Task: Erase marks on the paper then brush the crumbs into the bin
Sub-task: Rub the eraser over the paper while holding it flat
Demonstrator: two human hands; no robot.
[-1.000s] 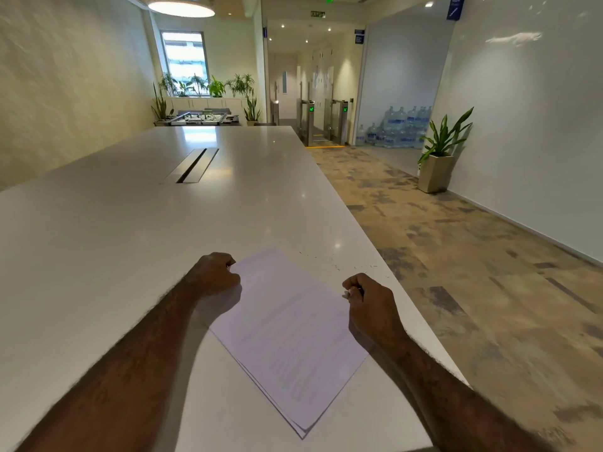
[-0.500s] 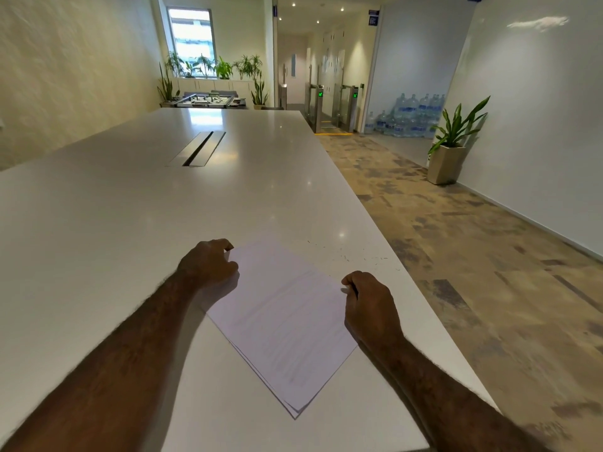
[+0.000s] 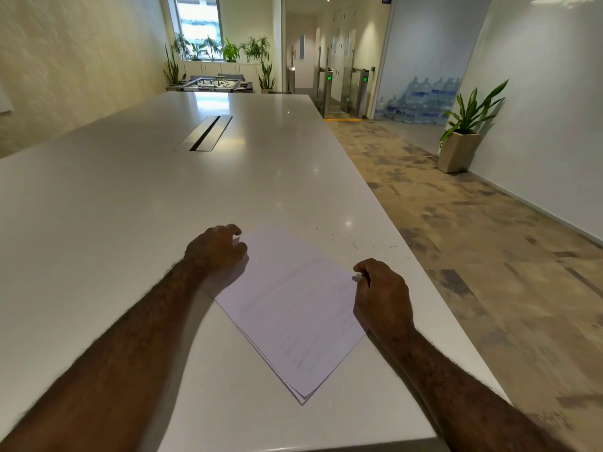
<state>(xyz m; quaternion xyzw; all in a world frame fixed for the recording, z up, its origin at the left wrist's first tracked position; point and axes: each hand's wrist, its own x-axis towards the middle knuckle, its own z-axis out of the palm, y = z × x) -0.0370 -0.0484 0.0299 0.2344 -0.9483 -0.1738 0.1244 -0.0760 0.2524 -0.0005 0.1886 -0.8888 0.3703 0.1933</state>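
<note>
**Both hands at a skewed stack of paper on a glossy white table**

A thin stack of white paper point(image 3: 290, 308) lies turned like a diamond near the table's right edge, its sheets slightly fanned at the near corner. Faint ruled or written lines cross the top sheet; they are too blurred to read.

The left hand point(image 3: 217, 247) sits at the stack's far-left edge, its fingers curled down, with the fingertips on or just beside the paper's edge. Whether it pins or pinches the sheet cannot be told.

The right hand point(image 3: 380, 290) rests at the stack's right corner with its fingers curled in. A small pale object shows at the fingertips, seemingly pinched, but it is too small to identify.

Dark, thin crumbs point(image 3: 368, 244) lie scattered on the bare table point(image 3: 130, 207) just beyond the paper, toward the right edge. The tabletop is smooth, hard and reflective, with a long metal-rimmed slot point(image 3: 205, 132) set into its middle. A patchy brown carpet point(image 3: 473, 256) covers the floor to the right.
</note>
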